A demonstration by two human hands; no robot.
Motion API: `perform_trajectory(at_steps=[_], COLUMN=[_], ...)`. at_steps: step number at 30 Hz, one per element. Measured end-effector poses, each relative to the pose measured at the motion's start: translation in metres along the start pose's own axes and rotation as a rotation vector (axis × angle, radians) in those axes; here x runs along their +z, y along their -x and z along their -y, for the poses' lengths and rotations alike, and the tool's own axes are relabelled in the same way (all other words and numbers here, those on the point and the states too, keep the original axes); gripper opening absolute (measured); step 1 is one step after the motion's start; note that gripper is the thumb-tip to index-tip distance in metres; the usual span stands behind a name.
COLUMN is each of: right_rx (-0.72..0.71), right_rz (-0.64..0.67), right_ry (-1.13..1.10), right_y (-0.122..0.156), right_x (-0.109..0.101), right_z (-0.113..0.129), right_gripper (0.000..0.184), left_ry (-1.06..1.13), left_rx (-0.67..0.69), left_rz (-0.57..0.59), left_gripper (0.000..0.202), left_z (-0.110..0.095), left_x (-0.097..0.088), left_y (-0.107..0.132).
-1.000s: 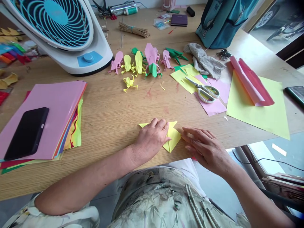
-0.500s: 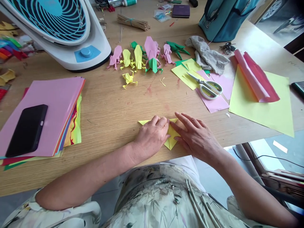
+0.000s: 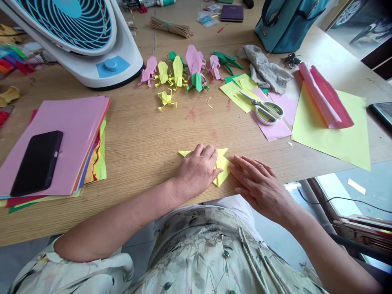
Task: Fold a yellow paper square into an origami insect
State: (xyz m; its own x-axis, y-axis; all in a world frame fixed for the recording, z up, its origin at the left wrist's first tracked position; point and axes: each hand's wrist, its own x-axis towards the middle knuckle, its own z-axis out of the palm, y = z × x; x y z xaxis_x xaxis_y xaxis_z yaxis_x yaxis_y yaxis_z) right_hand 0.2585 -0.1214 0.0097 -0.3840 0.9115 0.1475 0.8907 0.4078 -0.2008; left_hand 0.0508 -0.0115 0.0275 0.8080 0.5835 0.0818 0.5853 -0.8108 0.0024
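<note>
A small folded sheet of yellow paper (image 3: pixel 223 164) lies on the table near its front edge, its pointed corners showing around my fingers. My left hand (image 3: pixel 200 168) holds it down with curled fingers, the thumb pressed on the paper; part of the sheet is hidden beneath. Just right of the paper, my right hand (image 3: pixel 257 181) is open, fingers stretched out and its fingertips close to the paper's right edge. Farther back stand several folded paper frogs in pink, yellow and green, among them a small yellow frog (image 3: pixel 166 99).
Scissors (image 3: pixel 266 109) lie on paper scraps at right, beside a large yellow sheet (image 3: pixel 330 139) with a rolled pink sheet (image 3: pixel 321 96). To the left, a phone (image 3: pixel 36 163) sits on stacked coloured paper (image 3: pixel 78 118). A fan (image 3: pixel 122 61), grey cloth (image 3: pixel 266 67) and teal bag (image 3: pixel 284 28) stand behind.
My right hand has slid right, off the yellow paper, with its fingers stretched out. The paper's right flap now lies differently, and my left hand stays on it. The view has shifted slightly.
</note>
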Motion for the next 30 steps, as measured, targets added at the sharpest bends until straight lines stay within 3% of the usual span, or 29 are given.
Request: perform_trajectory(at_steps=[8, 22, 30], right_rx=[0.017, 0.005, 0.160], right_rz=[-0.106, -0.019, -0.048], right_ry=[-0.063, 0.014, 0.100], right_y=[0.001, -0.003, -0.010], right_x=[0.008, 0.016, 0.019], right_z=[0.008, 0.015, 0.022], right_gripper=[0.049, 0.061, 0.065], left_ry=[0.025, 0.147, 0.152], left_rx=[0.012, 0.020, 0.031], left_rz=[0.016, 0.092, 0.059], left_gripper=[0.054, 0.076, 0.077], left_z=[0.001, 0.006, 0.006], left_x=[-0.003, -0.010, -0.005], left_y=[0.002, 0.004, 0.007])
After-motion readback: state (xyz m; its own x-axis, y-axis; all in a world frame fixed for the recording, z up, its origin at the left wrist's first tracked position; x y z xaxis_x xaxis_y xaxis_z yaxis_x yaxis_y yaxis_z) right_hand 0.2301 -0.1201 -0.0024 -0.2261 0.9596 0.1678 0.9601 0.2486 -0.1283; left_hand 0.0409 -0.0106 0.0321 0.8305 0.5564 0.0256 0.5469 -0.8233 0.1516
